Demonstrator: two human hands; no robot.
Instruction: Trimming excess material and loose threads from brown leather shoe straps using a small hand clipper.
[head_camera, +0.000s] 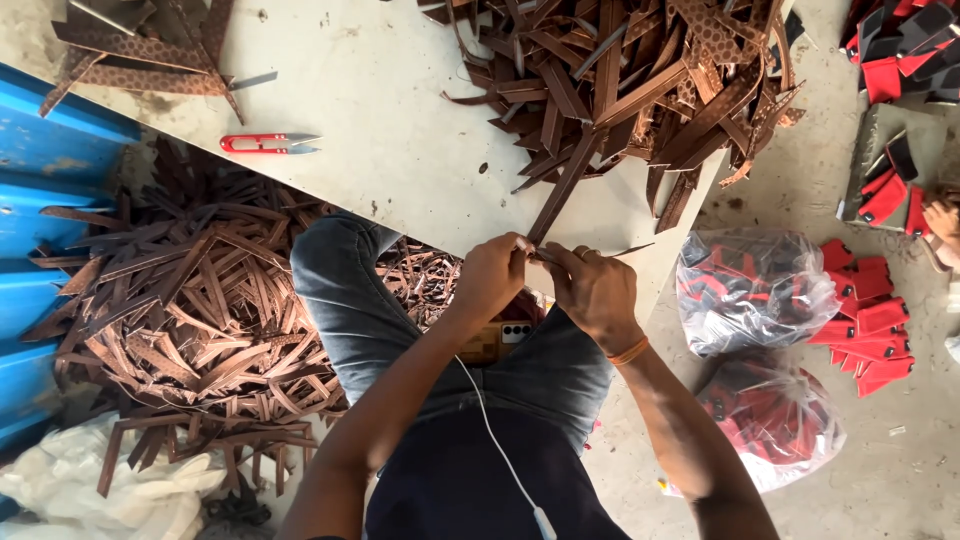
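My left hand (490, 277) pinches the near end of a long brown leather strip (563, 189) that runs up toward the pile on the table. Beside it, my right hand (597, 290) grips a small thread snipper (628, 250), its thin blade tip poking out to the right, close to the strip's end. Both hands hover over my lap at the table's near edge. An orange band circles my right wrist.
A heap of brown strips (640, 80) covers the pale table (380, 110); red snips (268, 143) lie on it. More strips (190, 310) pile on the floor left. Plastic bags of red pieces (750, 290) sit right. Another person's hand (942, 220) shows at the far right.
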